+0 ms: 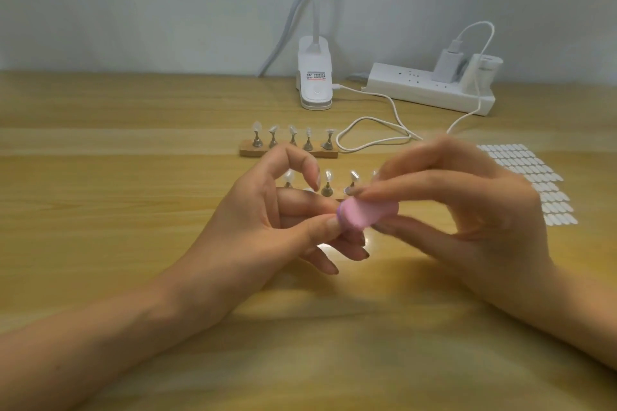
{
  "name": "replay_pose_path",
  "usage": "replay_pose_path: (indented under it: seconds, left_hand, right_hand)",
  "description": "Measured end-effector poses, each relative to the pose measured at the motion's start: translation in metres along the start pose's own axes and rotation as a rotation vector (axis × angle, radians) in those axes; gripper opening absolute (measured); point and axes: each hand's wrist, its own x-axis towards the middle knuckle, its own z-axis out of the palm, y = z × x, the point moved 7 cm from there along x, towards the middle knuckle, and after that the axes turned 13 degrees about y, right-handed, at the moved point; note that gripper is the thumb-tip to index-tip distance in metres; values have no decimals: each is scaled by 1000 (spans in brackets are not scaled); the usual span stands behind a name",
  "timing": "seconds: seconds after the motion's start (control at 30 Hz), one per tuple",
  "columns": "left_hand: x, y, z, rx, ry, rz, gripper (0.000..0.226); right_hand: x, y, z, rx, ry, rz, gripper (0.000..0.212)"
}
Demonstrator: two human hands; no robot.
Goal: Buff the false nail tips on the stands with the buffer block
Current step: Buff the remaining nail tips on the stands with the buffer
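A pink buffer block (367,214) is held above the table, blurred. My right hand (467,210) grips it between thumb and fingers. My left hand (267,220) pinches something small between thumb and middle finger right at the block's left end; what it holds is hidden, and its index finger is raised and curled. Behind the hands a near row of clear false nail tips (328,177) on metal stands is partly covered. A far wooden base (247,151) carries several more stands with nail tips (257,126).
A white clip lamp (315,77) stands at the back, with a white power strip (430,87) and charger to its right. A white cable (374,130) loops across the table. A sheet of white adhesive tabs (531,177) lies at the right.
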Motion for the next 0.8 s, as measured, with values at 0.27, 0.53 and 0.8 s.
replay_pose_path:
  seconds: [0.27, 0.53, 0.8]
  left_hand:
    - [1, -1, -1, -16, 18, -15, 43]
    - [2, -3, -1, -16, 3, -12, 35]
    - [1, -3, 1, -7, -17, -8, 40]
  right_hand:
    - [-1, -1, 2, 2, -26, -24, 22]
    - [-1, -1, 3, -8, -28, -11, 22]
    - [-1, -3, 0, -18, 1, 3, 22]
